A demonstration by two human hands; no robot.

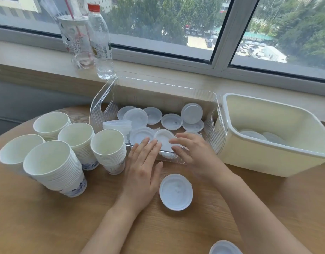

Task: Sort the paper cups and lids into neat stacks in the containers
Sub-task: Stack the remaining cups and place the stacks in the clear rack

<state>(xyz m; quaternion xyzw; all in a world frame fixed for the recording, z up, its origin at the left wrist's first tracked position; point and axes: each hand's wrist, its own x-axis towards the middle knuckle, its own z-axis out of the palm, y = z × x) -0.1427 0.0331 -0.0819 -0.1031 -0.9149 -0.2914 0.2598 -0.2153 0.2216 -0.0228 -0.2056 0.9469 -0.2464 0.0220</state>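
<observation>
Both hands reach over the near wall of the clear container (103, 99): the left hand (143, 167) is flat and holds nothing, the right hand (192, 153) touches a loose lid (163, 138) with slightly bent fingers. The step looks like gathering lids; next she must pinch this one and stack it, while the cup stacks (53, 162) wait on the worktop (48, 226) at nine o'clock

Left grip (142, 168) flat, right grip (192, 153) loosely curled.

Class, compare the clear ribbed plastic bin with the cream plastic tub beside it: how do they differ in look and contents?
The clear ribbed plastic bin is see-through with cut-out handles; the cream plastic tub is opaque, and no handles show. The bin holds many loose white plastic lids plus one short stack; the tub shows only a few lids at its bottom. Both are open-topped, rectangular, and sit side by side on the round wooden table.
</observation>
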